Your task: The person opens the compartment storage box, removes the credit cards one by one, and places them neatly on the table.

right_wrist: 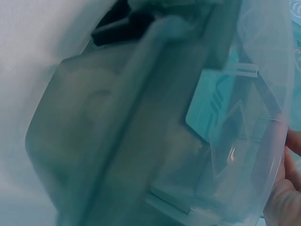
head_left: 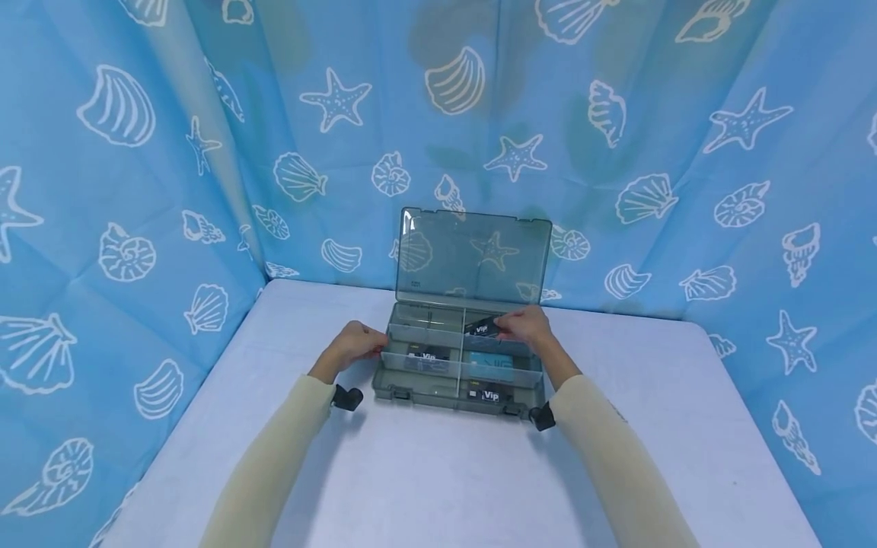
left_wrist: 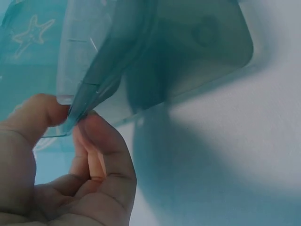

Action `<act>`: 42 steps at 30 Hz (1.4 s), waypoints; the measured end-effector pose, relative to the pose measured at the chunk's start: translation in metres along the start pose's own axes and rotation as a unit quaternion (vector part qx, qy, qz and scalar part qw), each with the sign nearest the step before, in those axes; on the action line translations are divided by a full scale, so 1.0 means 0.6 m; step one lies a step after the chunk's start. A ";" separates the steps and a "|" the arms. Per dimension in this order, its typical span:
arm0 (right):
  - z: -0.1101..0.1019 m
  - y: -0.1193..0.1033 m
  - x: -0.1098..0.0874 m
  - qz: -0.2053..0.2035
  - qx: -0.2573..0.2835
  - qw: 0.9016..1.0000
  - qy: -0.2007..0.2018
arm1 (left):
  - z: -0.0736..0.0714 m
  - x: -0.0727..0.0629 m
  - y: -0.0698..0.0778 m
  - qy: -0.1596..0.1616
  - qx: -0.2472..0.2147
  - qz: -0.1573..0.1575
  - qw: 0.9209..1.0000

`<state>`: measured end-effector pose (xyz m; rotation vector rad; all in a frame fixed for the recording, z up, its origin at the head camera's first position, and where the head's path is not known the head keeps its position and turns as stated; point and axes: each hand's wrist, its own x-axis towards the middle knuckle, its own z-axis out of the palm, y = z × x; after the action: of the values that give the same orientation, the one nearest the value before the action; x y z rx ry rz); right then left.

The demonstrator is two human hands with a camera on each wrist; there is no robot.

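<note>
A translucent grey divided storage box (head_left: 428, 399) stands with its lid (head_left: 473, 255) raised at the back. My left hand (head_left: 352, 342) pinches the box's left side wall between thumb and index finger, closely seen in the left wrist view. At the rear right compartment, my right hand (head_left: 529, 327) holds a black "Vip" card (head_left: 483, 327), tilted. One more black Vip card (head_left: 428, 359) lies in the middle left compartment. Beside it, a teal card (head_left: 492, 365) lies in the middle right one. Another black card (head_left: 489, 393) lies front right. In the right wrist view, the box wall partly hides my right fingers.
The box stands on a white-covered table (head_left: 438, 472), near its back edge. Behind and beside the table hangs a blue curtain (head_left: 384, 99) with white shells and starfish. Clear upright dividers (head_left: 425, 335) split the box. Black wrist devices (head_left: 347, 398) sit below both hands.
</note>
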<state>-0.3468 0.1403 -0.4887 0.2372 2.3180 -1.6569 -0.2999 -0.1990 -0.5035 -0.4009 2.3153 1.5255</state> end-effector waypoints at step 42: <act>-0.216 0.068 -0.046 0.014 0.082 0.990 0.113 | -0.010 0.010 -0.011 -0.037 0.003 -0.003 0.999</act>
<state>-0.3259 0.2768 -0.4775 0.5136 2.3229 -1.8962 -0.3034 -0.2075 -0.5090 -0.3426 2.2599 1.5034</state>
